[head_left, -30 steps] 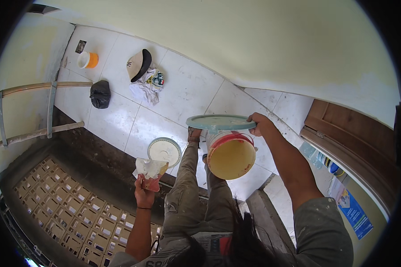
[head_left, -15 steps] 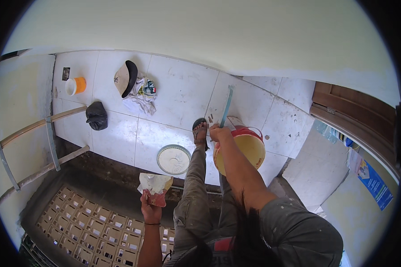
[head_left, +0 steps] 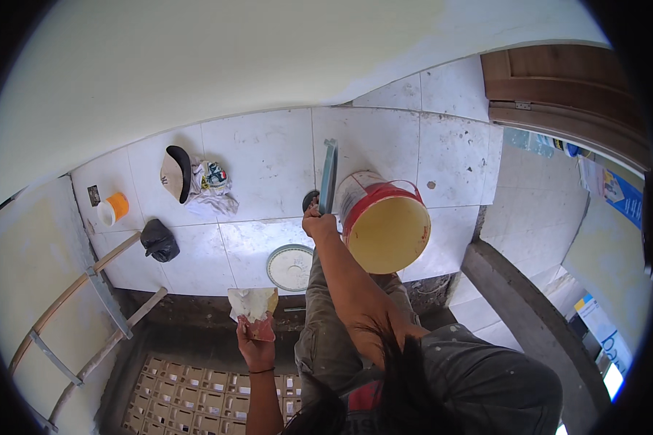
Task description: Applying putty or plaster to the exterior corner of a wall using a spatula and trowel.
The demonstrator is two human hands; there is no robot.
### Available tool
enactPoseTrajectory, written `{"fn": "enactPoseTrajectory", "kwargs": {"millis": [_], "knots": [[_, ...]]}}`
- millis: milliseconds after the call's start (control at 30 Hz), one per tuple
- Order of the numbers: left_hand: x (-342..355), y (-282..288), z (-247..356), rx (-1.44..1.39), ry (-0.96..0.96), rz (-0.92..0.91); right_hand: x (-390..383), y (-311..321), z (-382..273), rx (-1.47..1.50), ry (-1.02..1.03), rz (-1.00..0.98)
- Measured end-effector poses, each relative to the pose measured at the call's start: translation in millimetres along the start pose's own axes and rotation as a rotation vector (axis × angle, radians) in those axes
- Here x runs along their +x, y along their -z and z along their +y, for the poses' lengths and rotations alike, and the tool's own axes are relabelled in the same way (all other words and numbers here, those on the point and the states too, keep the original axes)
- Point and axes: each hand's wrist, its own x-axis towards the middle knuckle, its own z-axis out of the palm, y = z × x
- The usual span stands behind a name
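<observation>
My left hand (head_left: 256,353) grips a small flat board (head_left: 255,303), red near my fingers and covered with white paste over the rest. In my right hand (head_left: 318,222) is a long, narrow blue-grey blade-like tool (head_left: 329,174), seen nearly edge-on and pointing away toward the wall. Just right of that hand a large red and white bucket (head_left: 386,235) leans toward me, its inside coated pale yellow; I cannot tell what supports it. A round pale lid (head_left: 290,267) with a green rim lies on the tiles between my hands, partly behind my leg.
On the floor at left are a cap (head_left: 175,174) on a crumpled cloth (head_left: 214,199), an orange and white tub (head_left: 113,209) and a black plastic bag (head_left: 159,241). A wooden ladder (head_left: 94,286) leans at left. Beige perforated crates (head_left: 196,395) lie below; a brown door (head_left: 559,94) stands at right.
My right hand and the long tool have swung left, away from the bucket's rim. The view has shifted, bringing the bucket more fully into sight. My left hand still holds the board.
</observation>
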Motion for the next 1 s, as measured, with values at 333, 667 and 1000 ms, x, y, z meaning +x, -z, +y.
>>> {"fn": "enactPoseTrajectory", "kwargs": {"millis": [333, 667, 1000], "knots": [[20, -108, 5, 0.002, -0.03, -0.242, -70, 8, -19, -0.419, 0.269, 0.087], [24, -148, -34, 0.293, -0.249, -0.145, -185, 103, 25, -1.735, 1.023, -0.485], [4, -71, -25, 0.236, -0.431, -0.074, -228, 177, -13, -1.642, 0.228, -0.821]]}}
